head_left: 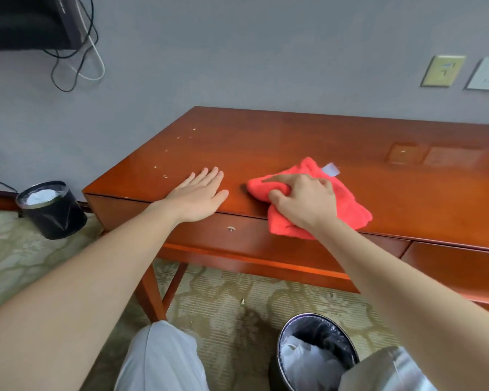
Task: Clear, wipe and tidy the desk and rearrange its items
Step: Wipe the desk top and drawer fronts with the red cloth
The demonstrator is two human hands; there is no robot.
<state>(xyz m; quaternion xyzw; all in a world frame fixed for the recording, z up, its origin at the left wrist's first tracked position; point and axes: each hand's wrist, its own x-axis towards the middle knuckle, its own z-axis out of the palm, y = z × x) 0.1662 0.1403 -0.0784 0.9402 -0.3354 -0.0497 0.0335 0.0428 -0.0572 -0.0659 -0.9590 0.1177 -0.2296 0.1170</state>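
Note:
A glossy reddish wooden desk (294,136) runs along the grey wall. My right hand (302,201) grips a bunched red cloth (347,204) and presses it on the desktop near the front edge. To its left, my left hand (201,193) lies flat on the desk, palm down, fingers spread, holding nothing. Several small crumbs (165,176) dot the desk's left end, beyond my left hand.
A black bin with a liner (316,354) stands on the patterned carpet below the desk, between my knees. A second black bin (51,210) sits left of the desk by the wall. Cables (76,52) hang from a dark device at upper left. Wall sockets (442,70) are at right.

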